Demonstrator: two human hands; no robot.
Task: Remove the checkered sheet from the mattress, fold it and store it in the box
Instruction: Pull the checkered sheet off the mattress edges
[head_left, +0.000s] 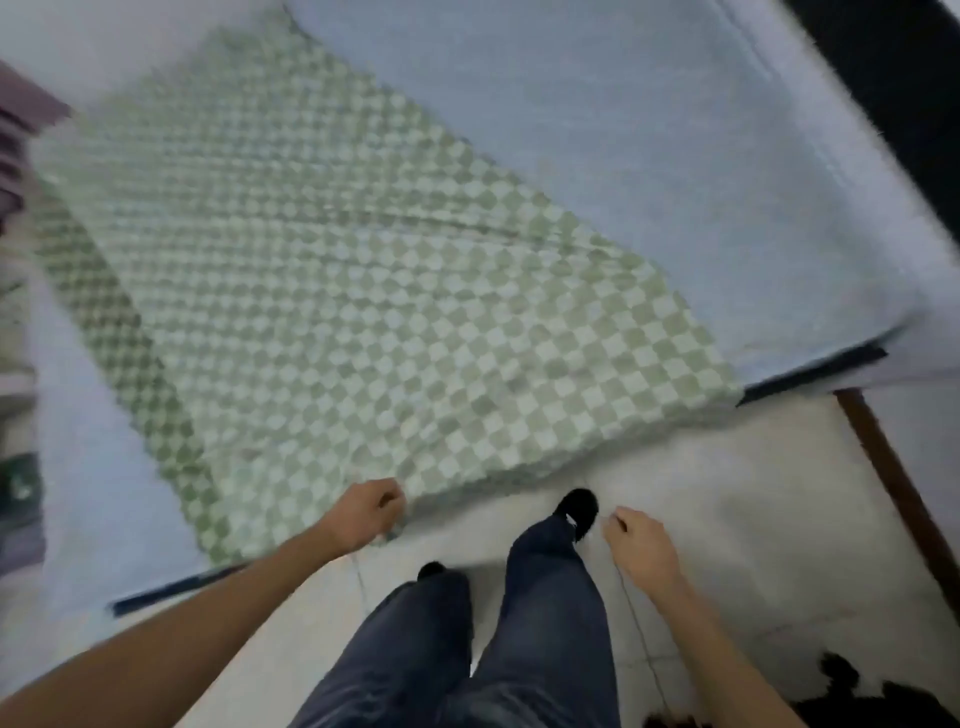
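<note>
Sheet (363, 291) is lying lengthwise away across mattress (649, 156), left hand (366, 514) pinching its near edge; right hand (641, 545) is hanging loosely curled, empty.

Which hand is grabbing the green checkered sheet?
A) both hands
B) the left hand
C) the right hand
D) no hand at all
B. The left hand is closed on the near edge of the checkered sheet where it hangs over the mattress, while the right hand hangs over the floor, apart from the cloth.
</note>
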